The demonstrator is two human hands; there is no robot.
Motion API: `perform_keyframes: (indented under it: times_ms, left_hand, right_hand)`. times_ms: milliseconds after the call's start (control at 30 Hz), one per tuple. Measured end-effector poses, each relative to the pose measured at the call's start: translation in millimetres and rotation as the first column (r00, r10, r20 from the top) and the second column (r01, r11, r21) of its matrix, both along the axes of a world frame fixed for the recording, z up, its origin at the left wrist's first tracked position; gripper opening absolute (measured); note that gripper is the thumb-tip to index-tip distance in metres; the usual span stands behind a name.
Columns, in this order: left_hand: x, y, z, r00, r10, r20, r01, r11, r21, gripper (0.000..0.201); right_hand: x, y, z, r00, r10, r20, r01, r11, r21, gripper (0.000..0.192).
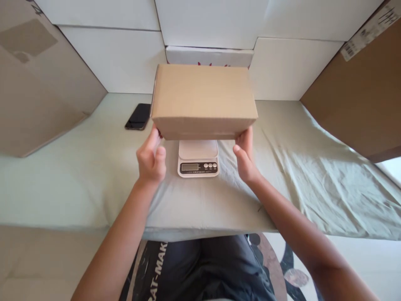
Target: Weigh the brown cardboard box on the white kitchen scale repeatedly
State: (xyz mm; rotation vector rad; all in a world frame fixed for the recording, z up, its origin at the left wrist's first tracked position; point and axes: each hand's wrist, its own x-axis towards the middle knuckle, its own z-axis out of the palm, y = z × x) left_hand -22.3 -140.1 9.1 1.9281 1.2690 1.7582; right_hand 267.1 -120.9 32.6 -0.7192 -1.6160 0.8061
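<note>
A closed brown cardboard box is held level between my two hands, above a white digital kitchen scale. My left hand grips the box's lower left corner, its fingers partly hidden under the cardboard and the thumb sticking up free. On the opposite side, my right hand supports the lower right corner the same way. The scale's display and buttons face me, while the box hides the back part of its platform. Whether the box touches the platform I cannot tell.
A black smartphone lies left of the box on the pale green cloth. Large cardboard boxes stand at the left and right. White boxes form a wall behind. The cloth-covered surface ends at a front edge near my lap.
</note>
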Motion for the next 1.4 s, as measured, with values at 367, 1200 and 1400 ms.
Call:
perform_keyframes:
  times_ms: [367,1200,1400]
  left_hand:
    - [6.7,-33.1,-22.3,0.992,0.119,0.045,-0.117,0.992,-0.057,0.08]
    - [3.5,-33.8,-28.7,0.982,0.186,-0.021,-0.188,0.972,-0.143,0.082]
    - [3.0,-33.7,-30.3,0.983,0.178,0.043,-0.169,0.973,-0.158,0.08]
  right_hand:
    - [-12.2,-36.1,-18.1,0.999,-0.03,-0.026,0.027,0.994,-0.109,0.075]
    - [-12.4,-31.1,-26.7,0.991,-0.098,-0.09,0.083,0.984,-0.157,0.07]
    - [-11.6,-30.9,-29.7,0.993,-0.101,-0.06,0.089,0.979,-0.183,0.077]
